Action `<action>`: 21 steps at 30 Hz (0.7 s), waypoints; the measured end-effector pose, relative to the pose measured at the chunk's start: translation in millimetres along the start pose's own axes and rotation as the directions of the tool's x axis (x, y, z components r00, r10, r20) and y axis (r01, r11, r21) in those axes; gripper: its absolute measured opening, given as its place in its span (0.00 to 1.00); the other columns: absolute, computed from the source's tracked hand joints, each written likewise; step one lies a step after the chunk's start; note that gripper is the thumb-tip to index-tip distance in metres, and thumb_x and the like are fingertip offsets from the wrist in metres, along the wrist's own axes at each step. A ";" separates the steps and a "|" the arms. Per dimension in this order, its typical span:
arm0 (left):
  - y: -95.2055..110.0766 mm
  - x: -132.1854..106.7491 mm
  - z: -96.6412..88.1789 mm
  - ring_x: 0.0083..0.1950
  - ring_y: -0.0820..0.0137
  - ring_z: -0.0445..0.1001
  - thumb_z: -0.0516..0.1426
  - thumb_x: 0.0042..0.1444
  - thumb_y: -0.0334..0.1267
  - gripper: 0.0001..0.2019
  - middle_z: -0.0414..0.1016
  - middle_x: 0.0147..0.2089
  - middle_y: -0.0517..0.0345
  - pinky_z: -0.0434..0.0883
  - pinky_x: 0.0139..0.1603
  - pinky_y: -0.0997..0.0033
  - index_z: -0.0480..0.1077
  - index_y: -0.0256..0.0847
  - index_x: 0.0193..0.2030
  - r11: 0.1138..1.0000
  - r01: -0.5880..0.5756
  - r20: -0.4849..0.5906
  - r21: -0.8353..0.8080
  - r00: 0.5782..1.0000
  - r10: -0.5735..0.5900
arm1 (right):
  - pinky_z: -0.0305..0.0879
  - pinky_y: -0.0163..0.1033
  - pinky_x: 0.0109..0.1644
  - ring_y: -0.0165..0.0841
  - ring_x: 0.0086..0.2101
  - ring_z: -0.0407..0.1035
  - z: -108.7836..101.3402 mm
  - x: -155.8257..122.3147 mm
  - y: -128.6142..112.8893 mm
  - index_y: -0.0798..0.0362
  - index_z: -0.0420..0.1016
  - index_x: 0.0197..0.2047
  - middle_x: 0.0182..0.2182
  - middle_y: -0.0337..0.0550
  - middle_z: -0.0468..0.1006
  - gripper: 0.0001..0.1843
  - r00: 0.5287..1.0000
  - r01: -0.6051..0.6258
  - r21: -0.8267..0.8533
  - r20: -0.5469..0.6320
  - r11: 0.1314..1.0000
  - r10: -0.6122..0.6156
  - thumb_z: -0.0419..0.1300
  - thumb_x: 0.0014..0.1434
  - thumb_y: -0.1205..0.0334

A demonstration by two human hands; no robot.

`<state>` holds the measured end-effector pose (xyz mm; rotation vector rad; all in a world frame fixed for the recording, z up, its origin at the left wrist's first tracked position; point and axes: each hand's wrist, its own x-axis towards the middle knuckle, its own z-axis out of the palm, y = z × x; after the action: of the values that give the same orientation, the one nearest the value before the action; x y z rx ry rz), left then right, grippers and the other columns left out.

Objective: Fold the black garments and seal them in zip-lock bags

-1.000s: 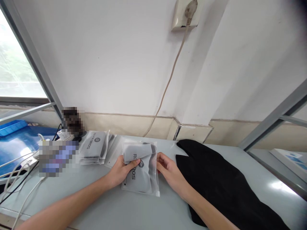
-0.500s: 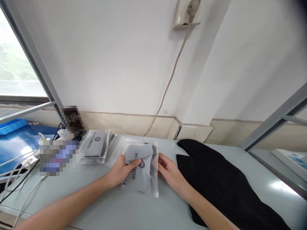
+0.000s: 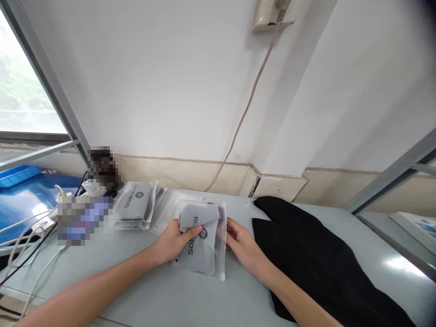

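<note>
— So, where does the bag (image 3: 200, 261) lie?
— Middle of the bench (image 3: 160, 297), grey, dark letters on its face. One hand at either side. Cannot tell how much of its underside touches the bench.

— And the left hand (image 3: 173, 241)?
— Grip closed on the bag's left side: thumb across the face, fingers mostly hidden, presumably underneath. My reading: that pinch keeps thin plastic from skidding or curling.

— Right hand (image 3: 240, 241)?
— At the right edge, fingers curled, tips partly behind the plastic. Cannot tell whether that grip is pinching or merely touching. The slider (image 3: 222, 276) sits apart from it, at the near right corner.

— Why the pile of bags (image 3: 136, 206) over there?
— Far left, faces up, one upon another; probably stacked to save room. Clear plastic (image 3: 167, 214) lies flat between pile and held bag, likely within easy reach of the left hand.

— Black cloth (image 3: 316, 254)?
— Spread along the right, partly beneath the right forearm. Perhaps laid aside so the middle serves the bags.
</note>
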<state>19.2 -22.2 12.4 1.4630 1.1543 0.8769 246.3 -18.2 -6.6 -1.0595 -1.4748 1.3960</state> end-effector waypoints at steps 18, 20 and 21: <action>6.6 -0.1 -0.8 0.40 0.61 0.83 0.66 0.60 0.54 0.20 0.85 0.40 0.49 0.78 0.38 0.68 0.79 0.36 0.42 0.961 0.024 0.003 -0.274 1.000 -0.024 | 0.71 0.42 0.40 0.38 0.34 0.71 -1.5 -3.8 -10.3 0.48 0.75 0.40 0.33 0.40 0.77 0.19 0.996 0.091 0.055 -0.020 0.994 -0.090 0.66 0.61 0.40; 7.3 1.7 -0.8 0.40 0.62 0.83 0.67 0.59 0.53 0.19 0.85 0.40 0.50 0.79 0.38 0.69 0.79 0.37 0.43 0.956 0.030 -0.061 -0.293 0.997 -0.050 | 0.69 0.41 0.39 0.36 0.32 0.69 -1.6 -4.8 -11.8 0.49 0.75 0.39 0.33 0.40 0.76 0.21 0.997 0.082 0.015 -0.011 0.997 -0.082 0.63 0.63 0.38; 7.5 2.7 -0.9 0.40 0.62 0.83 0.67 0.58 0.53 0.19 0.85 0.40 0.50 0.79 0.39 0.69 0.79 0.37 0.43 0.953 0.030 -0.087 -0.302 0.994 -0.059 | 0.69 0.42 0.40 0.36 0.32 0.69 -1.6 -5.3 -12.8 0.49 0.75 0.39 0.34 0.40 0.76 0.22 0.997 0.075 0.003 -0.006 0.997 -0.075 0.62 0.64 0.38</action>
<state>20.7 -19.4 19.8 1.1527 1.0650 1.0506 248.9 -23.2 6.2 -0.9951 -1.4921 1.3406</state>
